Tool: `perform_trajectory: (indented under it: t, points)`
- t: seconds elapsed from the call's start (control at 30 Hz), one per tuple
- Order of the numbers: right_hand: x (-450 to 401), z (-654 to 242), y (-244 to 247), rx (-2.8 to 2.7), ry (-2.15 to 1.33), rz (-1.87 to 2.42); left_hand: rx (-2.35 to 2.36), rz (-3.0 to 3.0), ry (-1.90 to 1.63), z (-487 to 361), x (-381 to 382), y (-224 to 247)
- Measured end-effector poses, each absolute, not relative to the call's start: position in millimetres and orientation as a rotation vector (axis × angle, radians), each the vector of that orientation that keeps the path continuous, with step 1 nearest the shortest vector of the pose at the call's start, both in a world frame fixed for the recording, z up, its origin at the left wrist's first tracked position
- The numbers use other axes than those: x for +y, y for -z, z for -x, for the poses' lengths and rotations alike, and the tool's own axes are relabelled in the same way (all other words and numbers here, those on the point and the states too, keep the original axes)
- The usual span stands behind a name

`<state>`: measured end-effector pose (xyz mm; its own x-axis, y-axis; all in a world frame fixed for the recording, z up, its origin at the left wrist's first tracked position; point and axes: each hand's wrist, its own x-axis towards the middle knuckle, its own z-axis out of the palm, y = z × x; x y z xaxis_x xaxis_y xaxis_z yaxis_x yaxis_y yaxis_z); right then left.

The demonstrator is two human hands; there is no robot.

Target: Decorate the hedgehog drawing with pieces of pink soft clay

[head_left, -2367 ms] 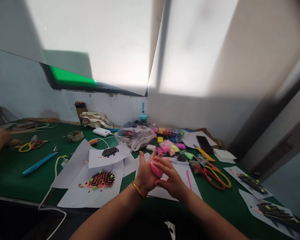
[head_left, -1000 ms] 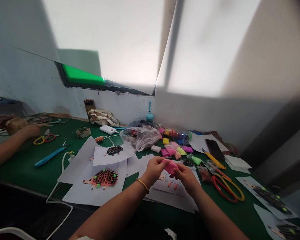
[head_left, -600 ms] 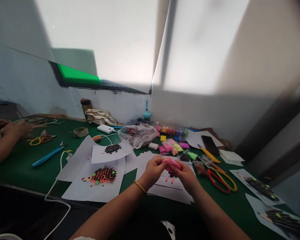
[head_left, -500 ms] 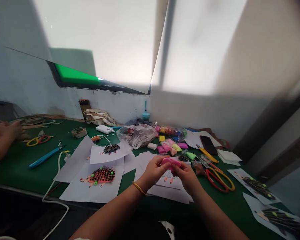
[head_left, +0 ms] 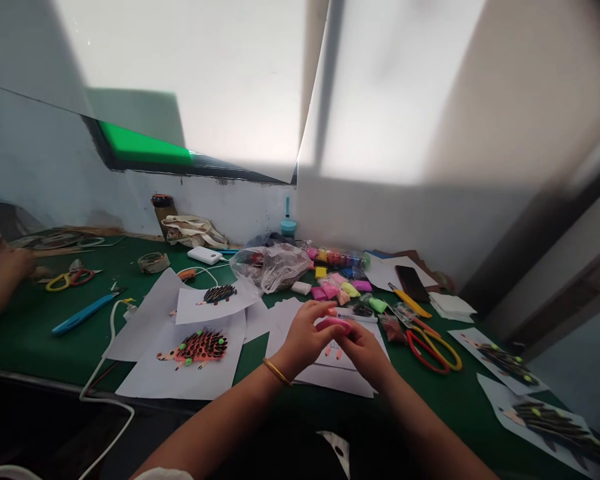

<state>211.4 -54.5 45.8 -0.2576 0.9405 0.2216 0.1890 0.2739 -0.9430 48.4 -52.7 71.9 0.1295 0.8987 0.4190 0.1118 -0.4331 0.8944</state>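
A flattened piece of pink clay (head_left: 334, 325) is held between my left hand (head_left: 304, 337) and my right hand (head_left: 365, 352), both closed on its edges. It is above a white sheet (head_left: 343, 380) with a drawing and small pink feet, partly hidden by my hands. Just behind my hands lies a white pen (head_left: 357, 316). Packets of coloured clay (head_left: 333, 288) are piled farther back. To the left, a paper bears a pink and black hedgehog (head_left: 200, 348) with green dots.
Red and yellow scissors (head_left: 434, 350), a yellow cutter (head_left: 411, 303) and a phone (head_left: 411, 283) lie right. A blue cutter (head_left: 85, 315) and white cable (head_left: 111, 347) are left. Another person's hands (head_left: 5, 257) show at the far left. A plastic bag (head_left: 273, 267) sits behind.
The pink clay has tilted and now appears narrower, with my left fingers raised over it. The whole view has shifted slightly.
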Motion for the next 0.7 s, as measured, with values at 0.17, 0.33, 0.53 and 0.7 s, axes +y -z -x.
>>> perform_trajectory:
  t: [0.17,0.33,0.53,0.7]
  points:
    - [-57.5,-207.5,-44.3,-1.656,-1.004,1.029,1.022,-1.58,-1.395,-52.2,-50.2,-65.3]
    - [-58.8,-209.5,-43.7,-1.604,-1.039,1.029,0.952,-1.49,-1.334,-53.7,-49.7,-64.6]
    - [-58.3,-213.9,-42.8,-1.622,-1.118,1.046,1.039,-1.683,-1.342,-53.8,-43.2,-60.9]
    - [-58.5,-211.5,-38.9,-1.532,-1.243,1.004,0.979,-1.41,-1.296,-51.7,-41.2,-58.2]
